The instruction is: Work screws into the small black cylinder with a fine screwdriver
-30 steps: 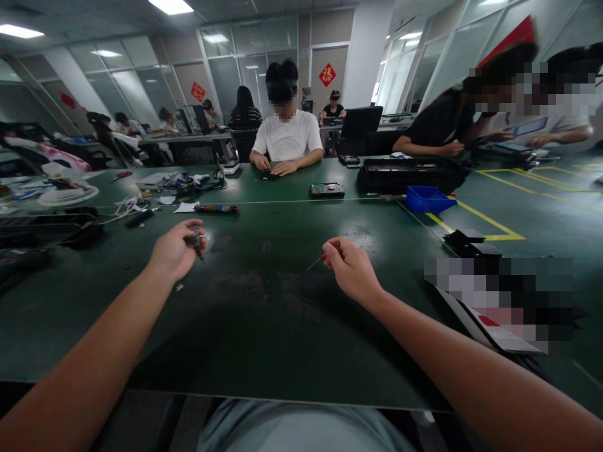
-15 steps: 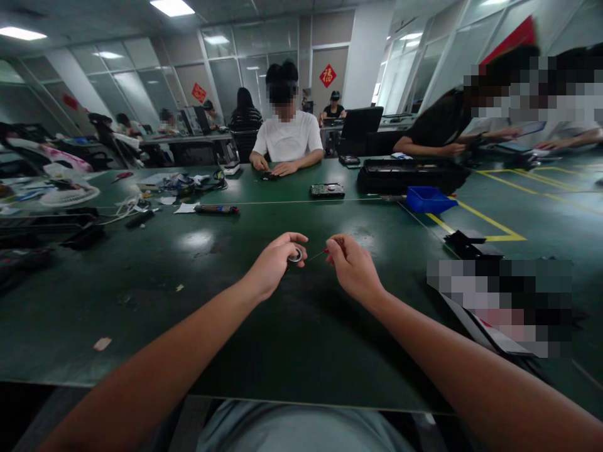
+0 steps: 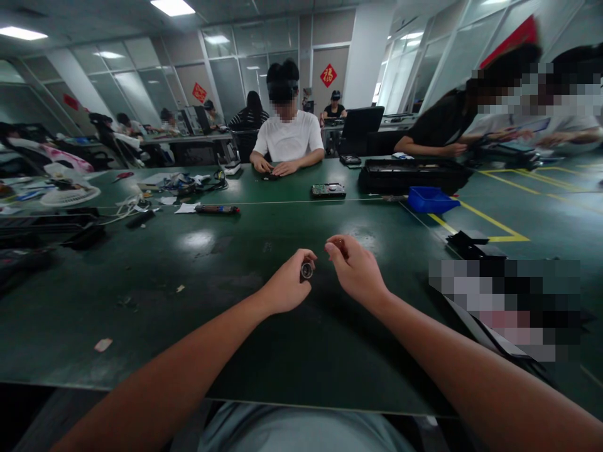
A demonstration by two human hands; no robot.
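Observation:
My left hand (image 3: 288, 284) is curled around a small dark round piece (image 3: 306, 270) with a metal-rimmed end, which faces to the right. Most of its body is hidden by the fingers. To the right, a short gap away, my right hand (image 3: 354, 267) is held with thumb and forefinger pinched together. What sits in that pinch is hidden or too small to name. Both hands hover over the dark green table (image 3: 235, 351), near its middle.
Farther back lie a hard drive (image 3: 328, 190), a dark cylinder (image 3: 217, 209), a blue bin (image 3: 431, 199) and a long black case (image 3: 409, 177). Cables and parts (image 3: 188, 182) clutter the left. Black pieces (image 3: 475, 245) lie at right. A person in white (image 3: 288, 141) works opposite.
My left hand has turned and moved slightly right and nearer, so the round end now faces right. The thin shaft with a red part at my right fingertips no longer shows.

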